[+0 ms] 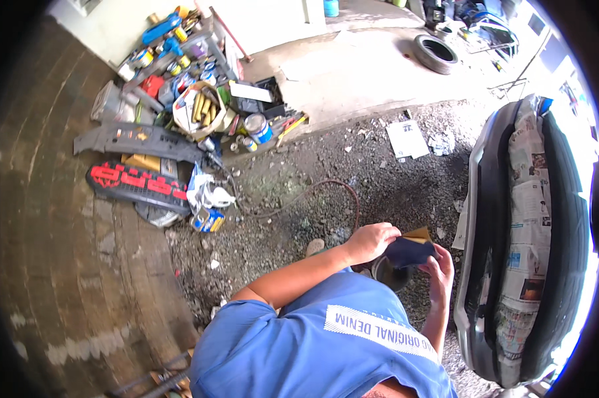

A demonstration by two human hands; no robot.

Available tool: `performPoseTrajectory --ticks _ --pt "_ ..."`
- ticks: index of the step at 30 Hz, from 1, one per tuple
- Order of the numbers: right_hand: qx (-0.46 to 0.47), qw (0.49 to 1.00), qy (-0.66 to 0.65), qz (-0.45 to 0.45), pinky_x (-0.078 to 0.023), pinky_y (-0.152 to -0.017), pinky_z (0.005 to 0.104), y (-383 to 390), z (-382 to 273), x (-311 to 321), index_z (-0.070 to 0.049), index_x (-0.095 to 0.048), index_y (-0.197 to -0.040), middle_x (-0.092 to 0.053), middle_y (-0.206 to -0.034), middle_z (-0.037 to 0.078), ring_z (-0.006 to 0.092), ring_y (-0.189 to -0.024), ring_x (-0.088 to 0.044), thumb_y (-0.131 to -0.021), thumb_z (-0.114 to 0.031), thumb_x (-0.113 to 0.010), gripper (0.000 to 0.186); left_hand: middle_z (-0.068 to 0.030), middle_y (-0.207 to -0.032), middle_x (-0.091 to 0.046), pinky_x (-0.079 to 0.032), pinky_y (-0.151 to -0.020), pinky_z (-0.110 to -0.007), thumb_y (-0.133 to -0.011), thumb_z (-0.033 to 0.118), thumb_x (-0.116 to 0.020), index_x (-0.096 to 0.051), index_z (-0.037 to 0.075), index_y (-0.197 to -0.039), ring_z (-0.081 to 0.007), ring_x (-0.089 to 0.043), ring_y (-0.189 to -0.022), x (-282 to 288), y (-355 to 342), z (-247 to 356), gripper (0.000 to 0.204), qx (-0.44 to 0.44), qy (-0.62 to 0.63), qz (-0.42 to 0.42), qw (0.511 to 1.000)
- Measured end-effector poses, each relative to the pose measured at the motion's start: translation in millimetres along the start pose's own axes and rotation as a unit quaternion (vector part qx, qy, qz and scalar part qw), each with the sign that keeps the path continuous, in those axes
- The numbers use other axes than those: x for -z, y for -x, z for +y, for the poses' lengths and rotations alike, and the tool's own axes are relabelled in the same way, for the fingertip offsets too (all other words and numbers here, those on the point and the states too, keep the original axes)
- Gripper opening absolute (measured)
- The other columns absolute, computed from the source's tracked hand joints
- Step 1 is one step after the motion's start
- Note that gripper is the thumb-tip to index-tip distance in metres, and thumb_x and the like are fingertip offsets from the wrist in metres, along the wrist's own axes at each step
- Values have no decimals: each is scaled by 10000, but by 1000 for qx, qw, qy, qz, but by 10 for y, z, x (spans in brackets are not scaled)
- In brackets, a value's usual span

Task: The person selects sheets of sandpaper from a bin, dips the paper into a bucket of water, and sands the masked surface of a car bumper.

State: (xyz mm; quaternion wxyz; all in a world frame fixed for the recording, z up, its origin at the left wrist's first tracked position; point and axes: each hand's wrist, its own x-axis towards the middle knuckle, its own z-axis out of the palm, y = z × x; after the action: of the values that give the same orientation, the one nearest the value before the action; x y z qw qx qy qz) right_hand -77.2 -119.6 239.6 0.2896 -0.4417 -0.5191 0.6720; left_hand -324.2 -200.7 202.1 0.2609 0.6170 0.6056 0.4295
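Note:
Between my two hands is a dark sheet of sandpaper (409,253), with a tan piece (417,234) showing above its far edge. The fingers of my left hand (372,242) pinch its left corner. My right hand (440,266) grips the right side, thumb and fingers bent round the edge. Just below the sheet stands a round bucket (391,275), partly covered by it and dark inside. Right of my hands is a long car bumper (475,245) with newspaper (528,212) masking its middle.
Gravel (293,232) covers the ground ahead. A hose (349,189) curves across it. To the left lie a red-and-black grille (137,182), a dark plastic panel (137,140) and a blue-yellow can (208,220). Paint cans (258,129) and a cluttered shelf (170,60) stand farther off. A tire (435,54) lies at far right.

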Motion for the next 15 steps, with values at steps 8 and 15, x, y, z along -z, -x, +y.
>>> performPoseTrajectory --ticks 8,15 --pt "35 956 279 79 -499 -751 258 231 67 -543 -54 -568 -1345 -671 -969 72 101 -807 -598 -896 -87 -709 472 -81 -940 -624 -551 -805 -408 -876 125 -535 -685 127 -1022 -281 -644 -952 597 -524 0 209 -160 -41 -218 962" --pt "19 946 245 213 -384 -607 221 585 69 -958 -22 -678 -1142 -579 -754 -46 28 -698 -440 -943 -71 -648 207 -90 -958 -634 -542 -831 -383 -889 156 -636 -695 136 -1062 -286 -644 -964 701 -691 -89 184 -176 98 -276 940"
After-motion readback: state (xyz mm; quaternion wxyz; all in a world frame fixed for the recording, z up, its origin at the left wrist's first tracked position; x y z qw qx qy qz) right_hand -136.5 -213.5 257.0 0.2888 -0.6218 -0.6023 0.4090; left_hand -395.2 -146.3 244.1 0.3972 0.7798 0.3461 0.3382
